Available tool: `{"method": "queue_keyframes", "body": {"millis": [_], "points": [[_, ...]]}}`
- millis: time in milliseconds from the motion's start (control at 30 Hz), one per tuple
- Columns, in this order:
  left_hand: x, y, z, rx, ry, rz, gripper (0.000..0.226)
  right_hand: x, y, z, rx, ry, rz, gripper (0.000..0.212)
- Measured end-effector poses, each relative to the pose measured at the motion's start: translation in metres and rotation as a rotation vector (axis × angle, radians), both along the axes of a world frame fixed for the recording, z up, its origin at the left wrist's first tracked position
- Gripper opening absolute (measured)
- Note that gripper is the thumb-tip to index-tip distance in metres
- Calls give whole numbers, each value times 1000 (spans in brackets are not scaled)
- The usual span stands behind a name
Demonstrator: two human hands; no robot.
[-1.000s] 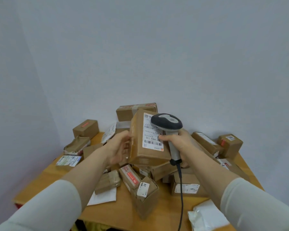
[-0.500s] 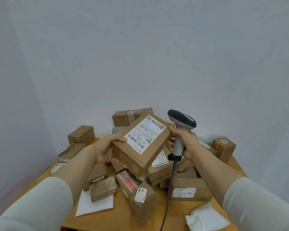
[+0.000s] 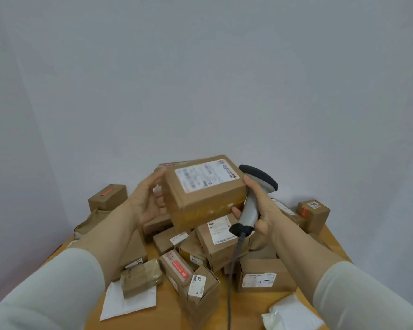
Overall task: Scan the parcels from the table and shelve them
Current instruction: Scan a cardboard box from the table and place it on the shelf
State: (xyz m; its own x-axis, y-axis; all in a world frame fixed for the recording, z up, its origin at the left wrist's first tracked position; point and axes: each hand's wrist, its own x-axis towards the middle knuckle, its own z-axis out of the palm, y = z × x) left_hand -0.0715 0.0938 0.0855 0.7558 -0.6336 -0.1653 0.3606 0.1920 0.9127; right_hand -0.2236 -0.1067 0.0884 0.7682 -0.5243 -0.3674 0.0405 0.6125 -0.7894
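- A parcel (image 3: 205, 194) is held aloft above the heap on the counter (image 3: 167, 317), its label (image 3: 206, 175) turned upward and blurred.
- The left hand (image 3: 146, 203) is spread against the parcel's left end; whether it is truly gripped there cannot be told.
- The right hand (image 3: 260, 210) is wrapped round the scanner (image 3: 253, 198), while its thumb and fingertips are pressed to the parcel's right end.
- The step in hand is judged to be the scan or the turn toward shelving.
- The parcel is best steadied first, since it is only pinched between two ends and could be dropped.
- The scanner's head is pointed away from the label; it would need to be swung back for a read.
- The cable (image 3: 231, 277) should be kept clear of the heap.
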Motion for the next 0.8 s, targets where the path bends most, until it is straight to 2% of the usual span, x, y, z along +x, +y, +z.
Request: {"method": "queue_keyframes", "body": {"millis": [100, 167, 267, 367, 433, 533, 633, 700, 800], "points": [[-6, -14, -4, -99, 96, -68, 144, 7, 1, 4, 133, -114, -127, 66], [-24, -30, -5, -15, 96, -206, 153, 10, 3, 6, 158, -168, -173, 63], [-54, -65, -1, -8, 136, -251, 122, 16, 10, 5, 141, -221, -170, 61], [-66, -94, 10, -147, 263, -38, 88, 18, 16, 3, 130, -247, -133, 55], [-63, -103, 11, -158, 310, 111, 69, 18, 15, 3, 118, -240, -108, 61], [-54, -100, 14, -147, 308, 142, 67, 14, 6, 2, 47, -203, -64, 68], [-37, -84, 19, -139, 240, 186, 61, 6, -9, -5, -114, -96, -54, 51], [-24, -70, 21, -42, 115, 254, 55, -3, -17, -6, -254, -28, 23, 38], [-9, -57, 19, 123, -68, 284, 58, -13, -22, -3, -433, 39, 159, 26]]}}
